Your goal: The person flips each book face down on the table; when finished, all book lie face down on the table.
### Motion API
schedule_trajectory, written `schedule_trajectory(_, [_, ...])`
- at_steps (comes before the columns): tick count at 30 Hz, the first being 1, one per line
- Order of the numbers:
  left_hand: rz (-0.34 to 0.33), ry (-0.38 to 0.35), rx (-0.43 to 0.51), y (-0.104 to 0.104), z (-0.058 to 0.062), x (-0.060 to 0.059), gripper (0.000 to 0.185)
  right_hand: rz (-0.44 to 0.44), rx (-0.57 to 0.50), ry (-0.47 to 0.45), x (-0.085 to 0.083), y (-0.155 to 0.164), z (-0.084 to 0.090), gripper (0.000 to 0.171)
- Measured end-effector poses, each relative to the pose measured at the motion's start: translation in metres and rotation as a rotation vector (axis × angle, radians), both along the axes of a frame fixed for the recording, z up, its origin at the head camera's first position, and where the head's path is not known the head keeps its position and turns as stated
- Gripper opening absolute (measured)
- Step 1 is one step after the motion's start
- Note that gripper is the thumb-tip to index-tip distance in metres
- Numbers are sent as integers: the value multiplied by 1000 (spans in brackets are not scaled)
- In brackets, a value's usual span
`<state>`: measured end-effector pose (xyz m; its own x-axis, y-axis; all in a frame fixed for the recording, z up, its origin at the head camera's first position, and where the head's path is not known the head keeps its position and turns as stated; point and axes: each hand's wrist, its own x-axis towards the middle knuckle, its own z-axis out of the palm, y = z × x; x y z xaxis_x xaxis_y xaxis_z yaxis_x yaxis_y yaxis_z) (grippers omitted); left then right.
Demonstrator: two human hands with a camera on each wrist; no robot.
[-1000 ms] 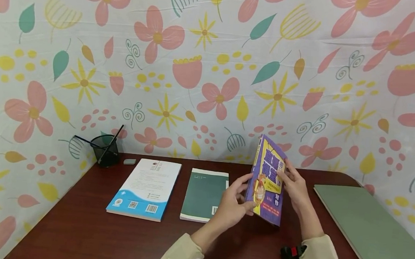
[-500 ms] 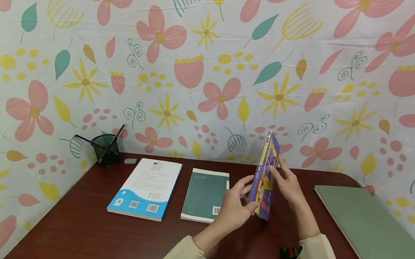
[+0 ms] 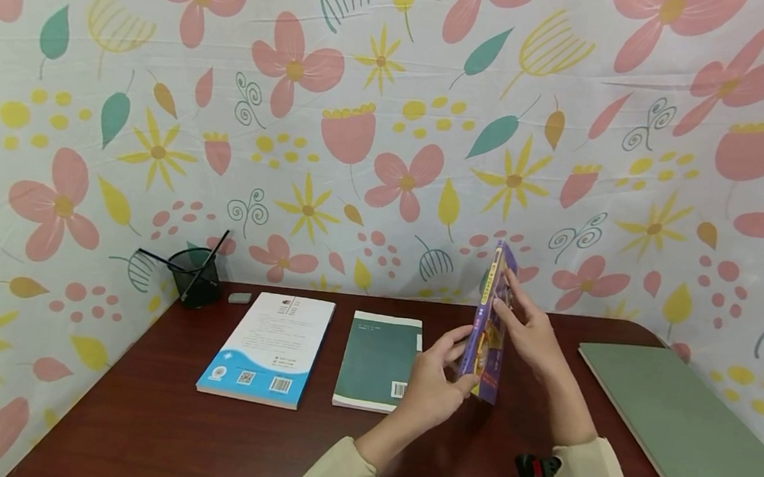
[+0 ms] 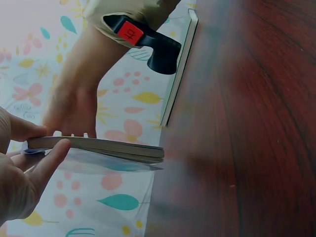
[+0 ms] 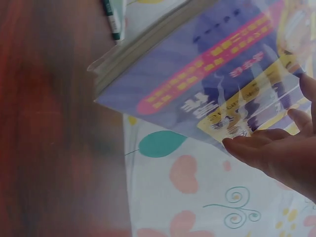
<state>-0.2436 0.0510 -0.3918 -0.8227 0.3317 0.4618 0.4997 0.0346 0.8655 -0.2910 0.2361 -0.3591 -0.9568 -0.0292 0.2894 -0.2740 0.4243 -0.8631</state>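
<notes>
A purple book with yellow and pink lettering stands tilted above the table, its spine turned towards the head view. My left hand grips its lower spine side, thumb over the front; the left wrist view shows the page block between thumb and fingers. On the front cover, which has a clear glossy wrapping, rest the fairly straight fingers of my right hand. To the left lie a dark green book and a white-and-blue book, both with barcodes showing.
A large grey-green flat book lies at the right of the dark red wooden table. At the back left stand a black mesh pen holder with pens and a small grey eraser-like block. A flowered cloth hangs behind.
The purple book has turned from showing its front cover to showing mostly its spine. My right hand has shifted slightly left with it; the left hand keeps its grip.
</notes>
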Motion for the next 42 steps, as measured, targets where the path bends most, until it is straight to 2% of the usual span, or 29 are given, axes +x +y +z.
schedule_trajectory(6, [10,56,-13,1,1,2,60,45,-45,39,5,-1,7,61])
schedule_trajectory(14, [15,68,-10,0,3,3,60,96,-21,118,11,-10,17,60])
schedule_trajectory(20, [7,97,17,0,5,4,61,101,-40,117,18,-13,24,60])
schedule_trajectory(26, [-10,128,24,-1,11,8,61,129,-39,134,22,-17,28,72])
schedule_trajectory(33, [-45,65,35,-9,28,22,58,94,-28,164,25,-20,29,77])
schedule_trajectory(39, [10,129,-4,-12,32,26,57,66,-76,208,29,-27,32,76])
schedule_trajectory(42, [33,136,-26,-11,31,25,57,31,-89,240,32,-31,32,76])
